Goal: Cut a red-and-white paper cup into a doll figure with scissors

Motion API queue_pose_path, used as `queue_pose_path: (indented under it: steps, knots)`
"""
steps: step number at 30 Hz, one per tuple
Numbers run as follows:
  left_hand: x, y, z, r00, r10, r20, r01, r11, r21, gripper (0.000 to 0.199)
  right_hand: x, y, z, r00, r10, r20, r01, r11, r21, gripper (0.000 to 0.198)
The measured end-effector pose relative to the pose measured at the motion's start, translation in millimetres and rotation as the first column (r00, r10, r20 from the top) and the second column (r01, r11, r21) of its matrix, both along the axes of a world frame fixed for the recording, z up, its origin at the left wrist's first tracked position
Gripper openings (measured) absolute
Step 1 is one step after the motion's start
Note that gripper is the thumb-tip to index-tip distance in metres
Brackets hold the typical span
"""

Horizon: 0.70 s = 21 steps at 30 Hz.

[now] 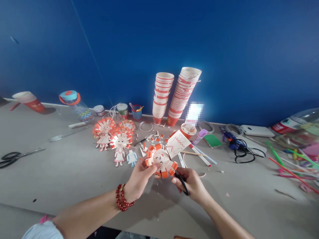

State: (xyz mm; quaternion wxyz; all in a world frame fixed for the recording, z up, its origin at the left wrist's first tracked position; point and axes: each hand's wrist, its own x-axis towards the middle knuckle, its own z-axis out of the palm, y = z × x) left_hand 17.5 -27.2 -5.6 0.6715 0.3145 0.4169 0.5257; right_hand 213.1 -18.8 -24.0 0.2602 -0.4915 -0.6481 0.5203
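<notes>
My left hand (139, 176) pinches a cut paper cup (162, 162) with orange strips folded outward around a drawn face. My right hand (191, 186) grips scissors (183, 186) by their black handles. Their blades reach up against the cup's right side, partly hidden by the strips. Just behind stands a white paper piece (178, 143) with a red drawn dress outline, next to the blades. Left of the cup lie paper-cup dolls, one with a red-trimmed dress (120, 156) and another behind it (103, 129). A blue paper outfit cutout (132, 157) lies beside them.
Two tall stacks of paper cups, left (163, 96) and right (184, 94), lean near the blue wall. Black-handled scissors (15, 158) lie far left. A blue glue gun (235, 142) with a black cord, a bottle (74, 104) and paper scraps surround the work area.
</notes>
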Motion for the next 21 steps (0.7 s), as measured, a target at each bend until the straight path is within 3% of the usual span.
queue_pose_path:
  steps: [10, 21]
  knots:
    - [-1.4, -0.4, 0.9, 1.000, -0.024, 0.001, 0.024, 0.999, 0.047, 0.012, 3.9, 1.5, -7.2, 1.000, 0.014, 0.004, -0.014, 1.000, 0.005, 0.054]
    - [-1.9, 1.0, 1.5, 0.999, -0.022, -0.044, 0.025, 0.997, 0.069, 0.014, 5.8, 3.8, -4.9, 0.996, 0.028, 0.083, -0.036, 0.995, 0.098, 0.056]
